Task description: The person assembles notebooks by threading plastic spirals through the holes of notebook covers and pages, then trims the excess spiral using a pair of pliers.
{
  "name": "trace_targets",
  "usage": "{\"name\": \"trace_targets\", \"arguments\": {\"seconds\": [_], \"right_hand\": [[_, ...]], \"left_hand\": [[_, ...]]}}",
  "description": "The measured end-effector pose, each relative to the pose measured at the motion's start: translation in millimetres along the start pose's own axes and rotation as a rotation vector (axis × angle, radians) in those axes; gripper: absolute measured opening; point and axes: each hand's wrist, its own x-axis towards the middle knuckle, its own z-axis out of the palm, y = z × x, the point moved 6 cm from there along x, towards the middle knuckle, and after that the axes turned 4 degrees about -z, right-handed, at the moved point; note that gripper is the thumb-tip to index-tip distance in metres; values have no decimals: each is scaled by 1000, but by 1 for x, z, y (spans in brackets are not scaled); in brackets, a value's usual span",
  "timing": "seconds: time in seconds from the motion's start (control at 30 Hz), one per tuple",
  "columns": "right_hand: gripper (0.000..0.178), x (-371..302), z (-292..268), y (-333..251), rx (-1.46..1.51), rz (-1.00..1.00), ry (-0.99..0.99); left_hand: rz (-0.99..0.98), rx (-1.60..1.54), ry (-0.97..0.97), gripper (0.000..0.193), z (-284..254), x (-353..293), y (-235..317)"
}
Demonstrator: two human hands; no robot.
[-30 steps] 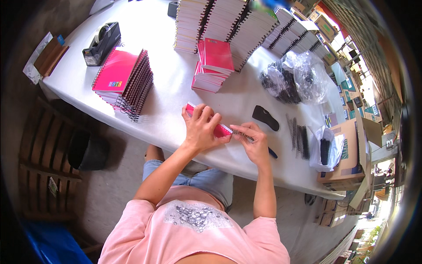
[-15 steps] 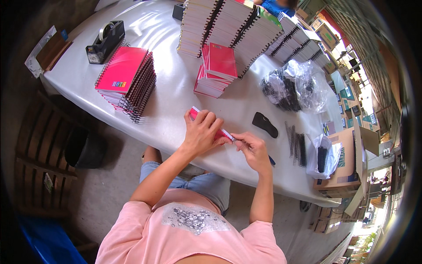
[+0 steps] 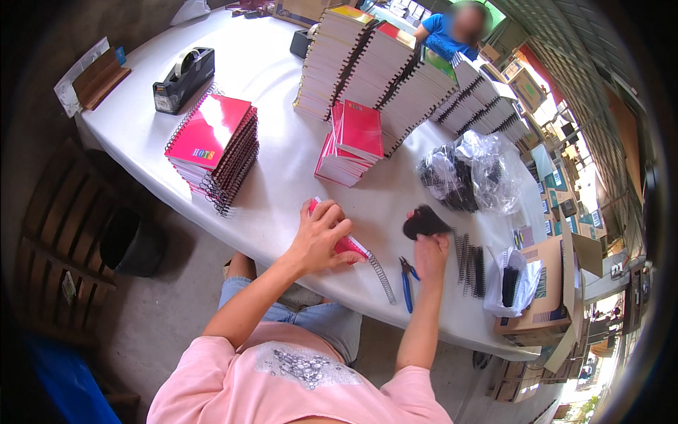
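the left hand (image 3: 323, 237) is closed over a small red notebook (image 3: 348, 245), its fingers across the cover and the thumb near the lower right end, pressing it down close to the near edge of the bench (image 3: 282, 177). a thin dark coil (image 3: 380, 275) runs out of that end of the notebook and curves over the white surface toward the person.

the right hand (image 3: 429, 249) is shut around a black pad (image 3: 426, 224), with one fingertip showing past its left side; both are blurred, so i can't quite tell what the pad is or whether it is lifted clear of the bench. just below that hand, between the coil and the right forearm, lie blue-handled pliers (image 3: 408, 283). loose black coils (image 3: 470, 267) lie side by side to the right of the forearm, near a white bag (image 3: 500, 300) and a cardboard box (image 3: 551, 283).

beyond the hands stands a pile of red booklets (image 3: 361, 131), with a clear plastic bag (image 3: 500, 169) to its right and tall stacks of thick books (image 3: 385, 71) behind. to the left are a stack of coil-bound red notebooks (image 3: 212, 134) and a black tape dispenser (image 3: 187, 85). a person in a blue shirt (image 3: 443, 39) is at the far side.
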Motion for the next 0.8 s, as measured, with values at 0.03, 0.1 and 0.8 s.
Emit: {"name": "trace_targets", "arguments": {"seconds": [0.03, 0.1, 0.8], "right_hand": [[31, -12, 14, 10, 466, 51, -92], [16, -26, 57, 16, -61, 110, -536], [39, -5, 84, 11, -423, 106, -469]], "left_hand": [[-2, -14, -15, 54, 1, -1, 1], [3, -3, -26, 54, 2, -1, -1], [-117, -272, 18, 53, -10, 5, -26]]}}
